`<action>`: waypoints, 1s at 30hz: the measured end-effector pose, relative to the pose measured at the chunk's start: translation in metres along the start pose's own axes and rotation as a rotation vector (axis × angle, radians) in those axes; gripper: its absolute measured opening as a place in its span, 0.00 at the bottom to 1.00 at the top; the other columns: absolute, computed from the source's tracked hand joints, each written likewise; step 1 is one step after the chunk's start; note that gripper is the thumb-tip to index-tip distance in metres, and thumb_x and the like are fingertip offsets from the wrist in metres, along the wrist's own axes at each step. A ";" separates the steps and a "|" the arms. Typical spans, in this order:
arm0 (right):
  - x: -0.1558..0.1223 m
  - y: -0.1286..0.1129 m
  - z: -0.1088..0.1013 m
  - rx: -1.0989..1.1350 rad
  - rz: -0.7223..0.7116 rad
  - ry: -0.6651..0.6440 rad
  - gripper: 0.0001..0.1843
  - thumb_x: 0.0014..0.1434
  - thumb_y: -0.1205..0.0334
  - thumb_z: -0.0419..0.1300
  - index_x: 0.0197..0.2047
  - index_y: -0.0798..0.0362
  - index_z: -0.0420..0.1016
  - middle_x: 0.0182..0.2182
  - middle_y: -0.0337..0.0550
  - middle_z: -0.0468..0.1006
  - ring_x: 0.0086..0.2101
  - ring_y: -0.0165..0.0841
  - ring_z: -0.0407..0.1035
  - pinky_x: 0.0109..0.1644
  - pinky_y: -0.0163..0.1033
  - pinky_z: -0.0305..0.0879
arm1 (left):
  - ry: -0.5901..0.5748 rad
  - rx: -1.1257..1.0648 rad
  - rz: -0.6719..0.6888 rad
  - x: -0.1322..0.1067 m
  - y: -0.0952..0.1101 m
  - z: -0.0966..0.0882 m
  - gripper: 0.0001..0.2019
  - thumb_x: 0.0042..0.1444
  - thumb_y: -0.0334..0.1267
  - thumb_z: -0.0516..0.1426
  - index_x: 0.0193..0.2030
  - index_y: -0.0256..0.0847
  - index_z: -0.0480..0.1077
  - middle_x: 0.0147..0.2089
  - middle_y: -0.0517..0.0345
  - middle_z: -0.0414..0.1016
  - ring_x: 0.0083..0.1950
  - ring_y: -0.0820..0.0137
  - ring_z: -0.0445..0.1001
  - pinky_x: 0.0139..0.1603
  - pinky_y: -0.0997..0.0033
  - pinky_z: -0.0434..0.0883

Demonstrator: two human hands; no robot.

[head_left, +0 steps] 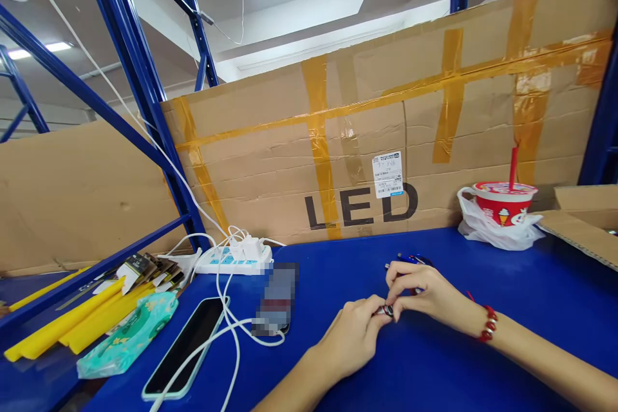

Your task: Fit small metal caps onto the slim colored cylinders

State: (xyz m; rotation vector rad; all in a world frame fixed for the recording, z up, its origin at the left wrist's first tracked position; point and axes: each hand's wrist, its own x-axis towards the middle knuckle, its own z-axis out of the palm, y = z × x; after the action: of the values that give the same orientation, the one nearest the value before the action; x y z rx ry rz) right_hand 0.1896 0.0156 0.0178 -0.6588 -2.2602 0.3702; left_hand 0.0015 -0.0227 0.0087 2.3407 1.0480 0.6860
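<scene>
My left hand (355, 337) is closed, pinching a small dark and silver piece (385, 310) between thumb and fingertips; its exact kind is too small to tell. My right hand (419, 290) meets it from the other side, with thumb and forefinger closed at the piece's right end. The fingertips of both hands nearly touch, low over the blue tabletop (367, 380). Just behind my right hand lie blue pens (416, 259), partly hidden by the fingers. A red bead bracelet (488, 324) circles my right wrist.
Left of my hands lie two phones, one dark (276, 299) and one pale-cased (188, 347), with white cables across them. A power strip (236, 265), yellow tubes (91, 318) and a green packet (130, 335) lie beyond. A red cup (505, 206) stands back right, near an open carton (579, 228).
</scene>
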 end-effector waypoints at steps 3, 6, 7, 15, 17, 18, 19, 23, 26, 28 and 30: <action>-0.002 -0.007 -0.009 0.032 0.003 0.014 0.13 0.50 0.52 0.62 0.24 0.52 0.77 0.24 0.40 0.69 0.26 0.26 0.65 0.30 0.30 0.63 | 0.016 -0.035 0.009 -0.001 0.009 0.002 0.12 0.60 0.39 0.43 0.41 0.44 0.67 0.37 0.61 0.72 0.37 0.76 0.68 0.40 0.79 0.61; -0.007 -0.016 -0.017 0.070 -0.046 -0.011 0.11 0.51 0.54 0.62 0.24 0.52 0.77 0.23 0.40 0.69 0.24 0.24 0.65 0.27 0.27 0.62 | 0.024 -0.068 0.034 -0.002 0.018 0.006 0.12 0.59 0.39 0.44 0.39 0.42 0.68 0.34 0.60 0.72 0.34 0.77 0.67 0.37 0.80 0.61; -0.010 -0.017 -0.019 0.087 -0.052 -0.027 0.10 0.51 0.55 0.62 0.24 0.52 0.77 0.23 0.40 0.69 0.24 0.23 0.65 0.27 0.26 0.62 | 0.029 -0.076 0.049 -0.002 0.019 0.009 0.12 0.59 0.39 0.44 0.38 0.42 0.68 0.33 0.60 0.72 0.34 0.78 0.67 0.37 0.81 0.61; -0.035 -0.008 -0.027 0.012 -0.154 -0.058 0.06 0.55 0.60 0.59 0.30 0.49 0.77 0.25 0.39 0.70 0.23 0.22 0.65 0.26 0.26 0.60 | -0.020 -0.068 0.101 0.003 0.015 0.027 0.14 0.59 0.42 0.45 0.39 0.40 0.68 0.36 0.56 0.74 0.35 0.77 0.67 0.40 0.81 0.64; -0.037 -0.010 -0.031 -0.041 -0.166 -0.084 0.07 0.56 0.60 0.58 0.30 0.47 0.77 0.25 0.39 0.71 0.23 0.22 0.65 0.26 0.27 0.59 | -0.054 -0.054 0.092 0.003 0.015 0.027 0.14 0.59 0.43 0.45 0.40 0.39 0.68 0.35 0.55 0.74 0.35 0.76 0.67 0.41 0.79 0.64; -0.038 -0.011 -0.032 -0.058 -0.166 -0.092 0.07 0.56 0.60 0.58 0.30 0.46 0.77 0.25 0.38 0.71 0.22 0.23 0.65 0.25 0.27 0.59 | -0.075 -0.037 0.081 0.003 0.015 0.027 0.14 0.58 0.43 0.46 0.42 0.39 0.67 0.36 0.55 0.73 0.36 0.76 0.67 0.42 0.78 0.64; -0.038 -0.011 -0.034 -0.070 -0.166 -0.092 0.07 0.56 0.60 0.58 0.29 0.46 0.76 0.25 0.38 0.71 0.22 0.23 0.66 0.25 0.28 0.58 | -0.097 -0.013 0.067 0.002 0.015 0.026 0.14 0.58 0.43 0.46 0.43 0.40 0.66 0.37 0.55 0.73 0.37 0.75 0.68 0.43 0.77 0.65; -0.040 -0.008 -0.035 -0.105 -0.176 -0.065 0.05 0.56 0.60 0.59 0.29 0.45 0.76 0.25 0.37 0.72 0.23 0.22 0.66 0.26 0.27 0.58 | -0.139 0.101 0.031 0.001 0.018 0.023 0.12 0.59 0.39 0.43 0.46 0.42 0.63 0.41 0.56 0.71 0.41 0.75 0.67 0.47 0.74 0.64; -0.041 -0.005 -0.033 -0.111 -0.174 -0.051 0.06 0.56 0.60 0.59 0.29 0.45 0.76 0.25 0.37 0.72 0.23 0.23 0.67 0.26 0.28 0.58 | -0.113 0.123 0.079 0.000 0.021 0.024 0.12 0.59 0.36 0.42 0.43 0.41 0.64 0.38 0.55 0.71 0.39 0.75 0.66 0.45 0.76 0.64; -0.042 -0.006 -0.032 -0.096 -0.175 -0.015 0.06 0.56 0.59 0.58 0.30 0.45 0.76 0.24 0.37 0.72 0.23 0.23 0.66 0.26 0.28 0.59 | -0.056 0.112 0.113 -0.002 0.024 0.025 0.11 0.59 0.35 0.42 0.41 0.40 0.64 0.36 0.56 0.71 0.36 0.75 0.66 0.40 0.78 0.65; -0.042 -0.010 -0.031 -0.066 -0.183 0.052 0.07 0.56 0.58 0.58 0.29 0.46 0.77 0.23 0.38 0.72 0.23 0.24 0.66 0.26 0.29 0.60 | 0.003 0.088 0.128 -0.004 0.028 0.026 0.11 0.59 0.35 0.43 0.41 0.40 0.64 0.34 0.57 0.71 0.33 0.76 0.67 0.36 0.79 0.64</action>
State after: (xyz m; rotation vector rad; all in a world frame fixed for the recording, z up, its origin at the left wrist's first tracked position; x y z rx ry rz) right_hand 0.2341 -0.0141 0.0191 -0.4847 -2.2691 0.1874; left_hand 0.0306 -0.0479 0.0049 2.5004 0.9542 0.7035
